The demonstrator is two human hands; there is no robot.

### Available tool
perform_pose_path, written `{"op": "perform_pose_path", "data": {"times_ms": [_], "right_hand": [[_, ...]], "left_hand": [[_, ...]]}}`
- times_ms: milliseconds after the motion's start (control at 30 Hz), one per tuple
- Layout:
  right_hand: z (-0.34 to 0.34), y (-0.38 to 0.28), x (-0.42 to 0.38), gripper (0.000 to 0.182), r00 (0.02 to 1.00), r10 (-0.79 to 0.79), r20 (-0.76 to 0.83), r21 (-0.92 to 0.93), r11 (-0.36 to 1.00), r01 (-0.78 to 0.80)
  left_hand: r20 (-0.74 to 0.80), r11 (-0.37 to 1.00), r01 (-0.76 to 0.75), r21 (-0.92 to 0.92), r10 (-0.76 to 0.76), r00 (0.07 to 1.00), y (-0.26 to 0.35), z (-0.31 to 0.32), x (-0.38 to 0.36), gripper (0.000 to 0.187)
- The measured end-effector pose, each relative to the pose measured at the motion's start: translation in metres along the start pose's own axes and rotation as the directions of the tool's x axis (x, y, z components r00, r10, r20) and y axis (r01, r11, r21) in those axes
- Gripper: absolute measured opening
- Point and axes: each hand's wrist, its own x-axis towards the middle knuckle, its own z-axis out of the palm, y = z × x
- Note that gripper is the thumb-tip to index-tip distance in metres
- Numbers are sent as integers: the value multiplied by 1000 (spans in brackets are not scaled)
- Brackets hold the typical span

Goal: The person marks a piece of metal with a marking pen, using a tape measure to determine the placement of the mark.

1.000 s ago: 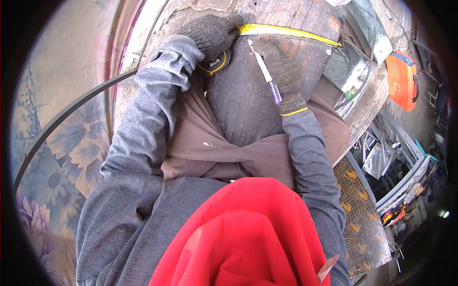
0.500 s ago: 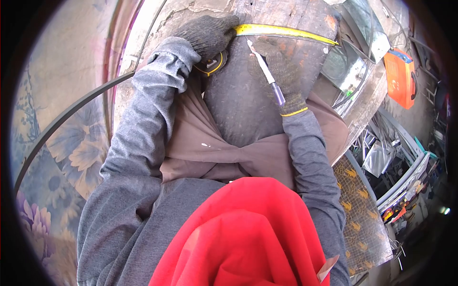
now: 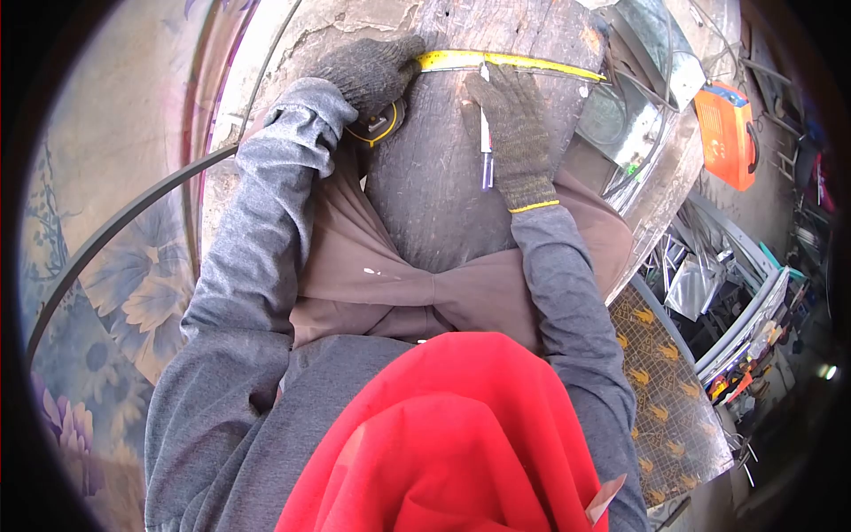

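Note:
A tape measure (image 3: 379, 124) with a dark case lies under my left hand (image 3: 368, 71), which wears a dark knitted glove. That hand is closed around the near end of the yellow blade (image 3: 523, 64). The blade stretches right across a dark, worn wooden board (image 3: 425, 160) to its far edge. My right hand (image 3: 519, 115), gloved with a yellow cuff trim, grips a white marker pen (image 3: 486, 142) with a purple end. The pen stands nearly in line with my forearm, its tip right at the blade's lower edge.
An orange box-shaped machine (image 3: 725, 133) with a handle sits at the right. Sheet metal pieces (image 3: 620, 115) lie beside the board. Metal scraps (image 3: 696, 284) fill a frame at lower right, near a patterned sheet (image 3: 660, 399). A dark curved bar (image 3: 115, 217) crosses the left.
My right hand has shifted the marker up to the tape's blade and turned it more upright. The whole view has slid slightly, while my left hand keeps its hold on the tape.

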Motion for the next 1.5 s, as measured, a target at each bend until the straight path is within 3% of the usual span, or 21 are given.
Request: {"op": "perform_pose_path", "data": {"times_ms": [167, 267, 333, 433, 467, 567, 600, 633, 733, 833, 867, 933, 1033, 1067, 1133, 1167, 1233, 1500], "right_hand": [[3, 1, 1, 40, 999, 17, 42, -17, 1000, -17], [1, 1, -1, 39, 998, 22, 60, -46, 999, -19], [3, 2, -2, 38, 999, 16, 52, -56, 998, -13], [4, 3, -4, 38, 999, 24, 49, -71, 997, -21], [4, 3, -5, 38, 999, 29, 41, -59, 998, -26], [4, 4, -5, 36, 1000, 16, 26, -44, 999, -15], [6, 5, -5, 34, 1000, 2, 18, -43, 999, -2], [6, 5, -5, 34, 1000, -2, 21, -43, 999, 3], [2, 5, -3, 32, 1000, -22, 22, -63, 998, 23], [1, 3, -2, 31, 1000, -22, 8, -20, 1000, 22], [2, 4, -2, 31, 1000, -26, -1, -13, 1000, 26], [0, 6, -3, 31, 1000, -30, -7, -16, 999, 30], [2, 7, -3, 32, 998, -55, -9, -47, 997, 54], [3, 9, -3, 32, 999, -38, -31, 13, 999, 38], [5, 9, -2, 33, 998, -21, -53, 75, 997, 25], [5, 9, -2, 32, 998, -8, -61, 64, 998, 12], [4, 9, -1, 32, 998, 5, -69, 50, 999, -2], [5, 11, 0, 32, 999, 21, -49, 34, 999, -20]], "left_hand": [[-19, 1000, 5, -1, -5, 1000, 2, -4, -3, 35], [60, 995, 75, -61, -71, 996, -3, -10, -3, 37], [202, 975, 198, -98, -175, 964, -2, -24, -9, 39], [143, 972, 227, -52, -218, 965, -23, -13, -15, 40], [126, 995, 104, 4, -104, 987, -44, -2, -12, 41], [125, 995, 24, -92, -13, 992, -61, 6, -16, 40], [123, 973, 200, -110, -187, 975, -48, 8, -16, 41], [122, 972, 204, -114, -190, 974, -49, 9, -16, 41], [144, 980, 162, -117, -145, 979, -55, 12, -9, 42], [90, 995, -82, -62, 87, 992, -72, 19, -7, 43], [87, 994, -86, -66, 92, 992, -74, 24, -8, 43], [-101, 992, -123, -11, 121, 987, -77, 34, -8, 40], [-35, 974, -216, 68, 218, 975, -74, 25, -8, 38], [-32, 975, -212, 69, 214, 976, -65, 17, -10, 38], [171, 979, 157, -129, -133, 976, -40, 0, -15, 36], [172, 979, 159, -129, -136, 976, -43, 1, -15, 36], [53, 996, 16, -83, -11, 999, -47, 7, -16, 36], [103, 993, 63, -105, -52, 993, -42, 4, -18, 38]]}}
